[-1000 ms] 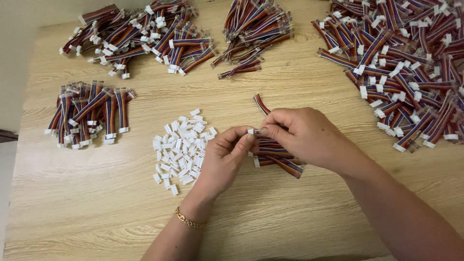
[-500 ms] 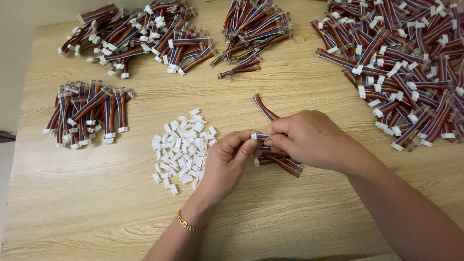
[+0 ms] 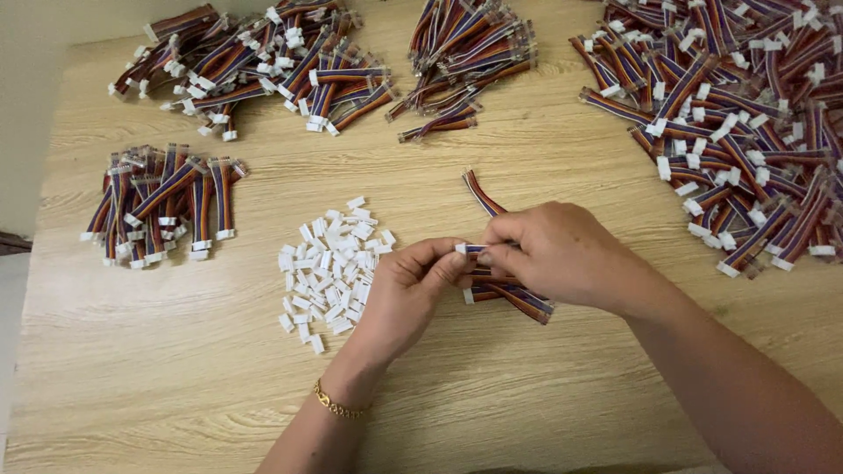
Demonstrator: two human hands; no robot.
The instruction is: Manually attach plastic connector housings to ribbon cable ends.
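The person's left hand point(image 3: 413, 294) and right hand point(image 3: 553, 254) meet over the middle of the wooden table point(image 3: 527, 167), fingertips almost touching. Between them is a short ribbon cable point(image 3: 485, 200), a flat band of thin wires striped red, blue, orange and dark. Its near end runs into the pinch of both hands, where a small white connector point(image 3: 463, 249) shows between the left thumb and forefinger; the right hand's fingers are pressed together on the cable just beside it. The cable's far end sticks out past the right hand, pointing away and to the left. Under the hands, on the table, lie a few more cables point(image 3: 518, 298) of the same kind, some with white ends.

Just left of the left hand sits a loose heap of small white plastic housings point(image 3: 329, 259). Further left lies a small fanned bunch of finished cables point(image 3: 158, 206) with white plugs. Along the far edge are two more piles, a wide one at the far left point(image 3: 255, 61) and a narrower one in the middle point(image 3: 465, 53). The biggest pile point(image 3: 746, 123) fills the far right corner.

The table is pale wood with a clear grain. A gold chain bracelet point(image 3: 338, 405) circles the left wrist. At the far left a light wall or floor shows past the table's edge.
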